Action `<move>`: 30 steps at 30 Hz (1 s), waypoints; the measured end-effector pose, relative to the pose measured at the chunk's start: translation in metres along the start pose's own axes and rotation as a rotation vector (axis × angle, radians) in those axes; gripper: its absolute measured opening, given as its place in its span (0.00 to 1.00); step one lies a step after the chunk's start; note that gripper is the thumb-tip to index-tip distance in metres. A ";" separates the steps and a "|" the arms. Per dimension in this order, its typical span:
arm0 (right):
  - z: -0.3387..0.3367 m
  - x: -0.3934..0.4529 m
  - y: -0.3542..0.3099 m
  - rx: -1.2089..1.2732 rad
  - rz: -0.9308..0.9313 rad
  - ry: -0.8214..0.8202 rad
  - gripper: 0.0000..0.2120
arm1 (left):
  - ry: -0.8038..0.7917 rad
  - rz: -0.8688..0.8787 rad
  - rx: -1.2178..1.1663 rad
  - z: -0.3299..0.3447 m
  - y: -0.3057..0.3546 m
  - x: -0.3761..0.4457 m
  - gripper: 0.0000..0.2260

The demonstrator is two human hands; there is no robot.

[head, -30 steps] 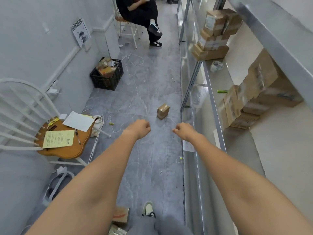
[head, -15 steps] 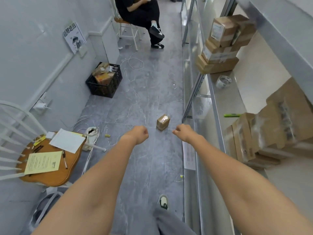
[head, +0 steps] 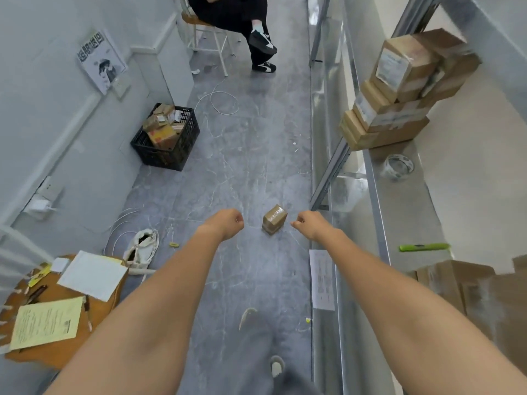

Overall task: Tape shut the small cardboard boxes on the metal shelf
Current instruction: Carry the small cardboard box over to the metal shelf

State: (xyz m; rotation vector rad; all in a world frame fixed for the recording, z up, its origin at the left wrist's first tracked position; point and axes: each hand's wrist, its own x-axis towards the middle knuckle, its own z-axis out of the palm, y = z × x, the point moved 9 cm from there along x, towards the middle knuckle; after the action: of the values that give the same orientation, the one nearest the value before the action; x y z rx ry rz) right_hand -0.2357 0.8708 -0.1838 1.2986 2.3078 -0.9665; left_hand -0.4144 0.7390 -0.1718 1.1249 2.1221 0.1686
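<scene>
My left hand (head: 225,225) and my right hand (head: 310,225) are stretched out in front of me over the floor, both curled into fists and holding nothing. A small taped cardboard box (head: 274,218) lies on the grey floor between and just beyond them. To my right runs the metal shelf (head: 399,209). A stack of cardboard boxes (head: 399,89) stands at its far end, with a roll of clear tape (head: 398,165) in front of it. A green pen-like tool (head: 424,247) lies nearer, and more boxes (head: 470,283) sit blurred at the near right.
A black crate (head: 166,138) of small boxes stands by the left wall. A wooden chair seat (head: 57,352) with papers and pens is at my near left. A person (head: 242,18) sits on a chair at the aisle's far end. Cables lie on the floor.
I have walked forward along the aisle; the floor box and the shelf's far stack are closer. Both fists keep the same pose out in front.
</scene>
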 end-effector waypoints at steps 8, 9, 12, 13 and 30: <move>-0.048 0.082 0.003 0.060 0.077 0.027 0.17 | -0.055 0.032 0.003 -0.043 0.012 0.099 0.12; -0.052 0.091 0.005 0.071 0.082 0.026 0.17 | -0.070 0.035 0.013 -0.045 0.015 0.110 0.12; -0.062 0.122 0.013 0.097 0.104 0.016 0.16 | -0.113 0.031 0.045 -0.052 0.022 0.146 0.12; -0.068 0.134 0.017 0.102 0.111 0.012 0.16 | -0.118 0.027 0.045 -0.055 0.026 0.160 0.12; -0.129 0.324 -0.005 0.140 0.152 -0.062 0.19 | -0.130 -0.041 -0.039 -0.141 0.025 0.342 0.11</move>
State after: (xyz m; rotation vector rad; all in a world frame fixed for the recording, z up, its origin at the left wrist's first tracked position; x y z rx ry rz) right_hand -0.4073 1.1615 -0.2730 1.4537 2.0942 -1.1161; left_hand -0.6131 1.0449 -0.2404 1.0402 2.0166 0.1138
